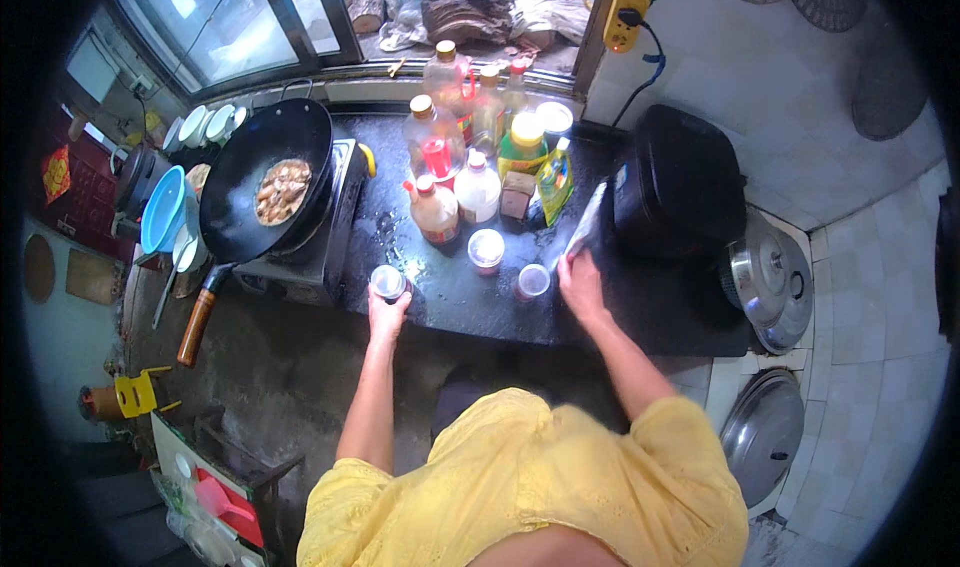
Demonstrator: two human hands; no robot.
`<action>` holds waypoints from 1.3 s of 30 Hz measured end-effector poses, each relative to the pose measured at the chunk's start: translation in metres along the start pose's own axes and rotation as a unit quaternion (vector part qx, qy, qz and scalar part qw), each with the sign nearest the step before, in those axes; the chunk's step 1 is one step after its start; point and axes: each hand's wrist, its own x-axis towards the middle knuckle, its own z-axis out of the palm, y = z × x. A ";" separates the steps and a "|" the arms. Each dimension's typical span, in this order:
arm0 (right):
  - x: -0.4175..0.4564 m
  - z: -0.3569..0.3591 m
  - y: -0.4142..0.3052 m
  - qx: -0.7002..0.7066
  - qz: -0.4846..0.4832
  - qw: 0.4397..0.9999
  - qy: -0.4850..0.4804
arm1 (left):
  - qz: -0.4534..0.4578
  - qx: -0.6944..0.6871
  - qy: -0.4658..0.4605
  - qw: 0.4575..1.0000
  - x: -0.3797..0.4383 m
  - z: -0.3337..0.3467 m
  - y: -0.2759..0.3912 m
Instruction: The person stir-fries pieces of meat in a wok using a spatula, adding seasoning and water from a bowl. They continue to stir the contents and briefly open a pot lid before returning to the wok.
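My left hand (pixel 388 313) grips a small jar with a pale lid (pixel 388 281) at the front edge of the black counter. To the right, my right hand (pixel 580 285) holds the lower end of a flat, silvery packet (pixel 587 218), which stands tilted beside a black appliance (pixel 679 180). Between my hands are a small jar with a white lid (pixel 487 249) and a lower one with a translucent lid (pixel 533 281). Behind them stand a white plastic bottle (pixel 477 188), a sauce bottle with a red cap (pixel 435 210) and a green-and-yellow pouch (pixel 555 180).
On the left, a black wok (pixel 240 169) holding cooked pieces of food (pixel 283 192) sits on a gas stove (pixel 292 274); its wooden handle (pixel 196 327) juts past the counter. Large oil bottles (pixel 435 139) stand towards the window. Metal pot lids (pixel 765 432) lie at the right.
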 end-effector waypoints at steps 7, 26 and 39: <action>0.003 0.002 0.000 0.005 -0.068 0.996 -0.061 | 0.050 -0.020 0.008 0.999 -0.004 0.077 -0.019; 0.049 0.009 -0.009 0.095 -0.170 0.956 -0.220 | -0.035 0.079 -0.159 0.984 -0.072 0.120 0.022; 0.126 -0.004 0.022 0.156 0.087 0.982 -0.062 | -0.061 0.074 -0.141 0.985 -0.081 0.137 0.025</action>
